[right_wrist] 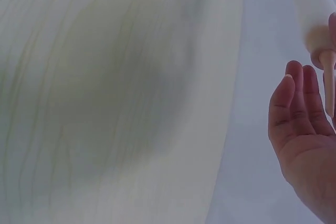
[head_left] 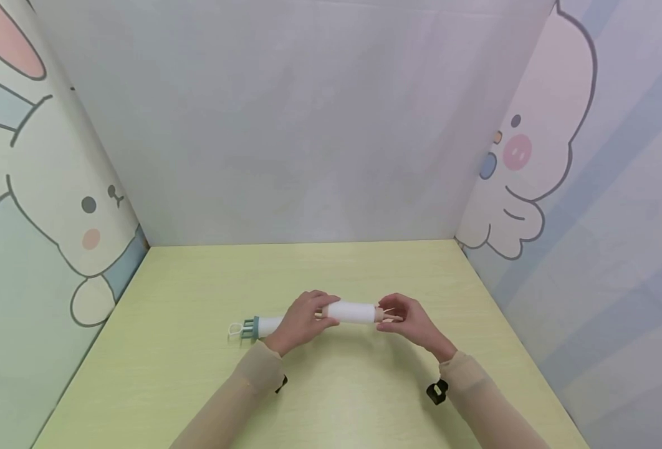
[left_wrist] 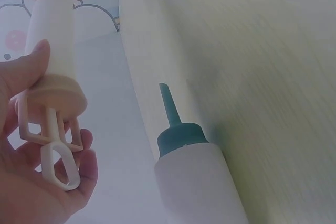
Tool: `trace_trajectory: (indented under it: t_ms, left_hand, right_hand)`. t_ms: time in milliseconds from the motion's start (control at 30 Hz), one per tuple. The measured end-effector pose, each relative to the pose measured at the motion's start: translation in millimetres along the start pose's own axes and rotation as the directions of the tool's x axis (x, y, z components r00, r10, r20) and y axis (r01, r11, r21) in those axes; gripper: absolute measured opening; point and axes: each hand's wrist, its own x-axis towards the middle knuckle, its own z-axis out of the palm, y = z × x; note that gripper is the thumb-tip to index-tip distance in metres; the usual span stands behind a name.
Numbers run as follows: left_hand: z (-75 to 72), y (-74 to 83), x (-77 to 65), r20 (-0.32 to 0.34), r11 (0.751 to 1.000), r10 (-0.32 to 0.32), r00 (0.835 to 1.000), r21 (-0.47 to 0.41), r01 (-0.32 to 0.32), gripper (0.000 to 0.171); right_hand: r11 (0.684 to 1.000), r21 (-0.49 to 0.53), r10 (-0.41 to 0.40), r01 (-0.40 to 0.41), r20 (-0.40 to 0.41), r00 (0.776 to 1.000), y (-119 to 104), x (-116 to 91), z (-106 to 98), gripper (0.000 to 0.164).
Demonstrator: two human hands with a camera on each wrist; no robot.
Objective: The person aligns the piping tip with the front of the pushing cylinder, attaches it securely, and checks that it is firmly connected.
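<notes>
My left hand grips the rear of a white-barrelled plunger syringe with peach end caps, held level above the table. In the left wrist view, the syringe's white ring handle and peach finger loops lie within the hand's fingers. At the other end, my right hand surrounds the slim peach nozzle, its thumb and a finger at the front cap; the right wrist view cuts part of this off. A second syringe, white with teal ends, lies on the table, partly hidden behind my left hand.
A pale yellow-green table spreads beneath both hands. A grey-white back wall and cartoon-printed side panels, a rabbit on the left and a white animal on the right, enclose it.
</notes>
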Motion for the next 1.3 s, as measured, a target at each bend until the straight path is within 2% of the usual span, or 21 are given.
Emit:
trace_trajectory:
  t_ms: [300,500,667,800,967,1133,1300]
  left_hand:
    - [1.2,-0.4,0.8,-0.006,1.000,0.007,1.000,0.010,-0.007,0.047]
    - [1.7,-0.7,0.5,-0.004,1.000,-0.011,1.000,0.024,0.011,0.046]
    - [2.0,-0.9,0.7,-0.020,1.000,-0.004,1.000,0.026,0.005,0.046]
    - [2.1,-1.5,1.1,-0.022,1.000,-0.006,1.000,0.029,0.007,0.045]
    - [-0.4,-1.4,1.3,-0.036,1.000,0.000,0.999,0.017,0.000,0.045]
    - [-2.0,-2.8,0.7,-0.054,1.000,0.007,0.999,0.020,-0.006,0.044]
    - [-1.1,-6.4,0.7,-0.060,1.000,-0.001,0.998,0.020,0.002,0.045]
  right_hand:
    - [1.000,-0.004,-0.028,0.028,-0.010,1.000,29.0,4.7,-3.2,0.032]
    - [1.000,-0.026,0.011,-0.012,-0.029,1.000,34.9,5.9,-3.4,0.027]
    - [0.994,-0.071,0.076,-0.079,-0.045,0.996,36.1,7.6,-3.7,0.027]
    - [0.987,-0.126,0.091,-0.096,-0.050,0.995,34.8,8.9,-3.2,0.031]
    - [0.987,-0.114,0.110,-0.116,-0.056,0.992,33.8,9.3,-3.0,0.038]
    - [0.998,-0.059,0.019,-0.020,-0.016,1.000,33.1,10.0,-3.0,0.038]
    - [0.997,0.003,-0.082,0.082,0.022,0.996,20.0,7.3,0.0,0.046]
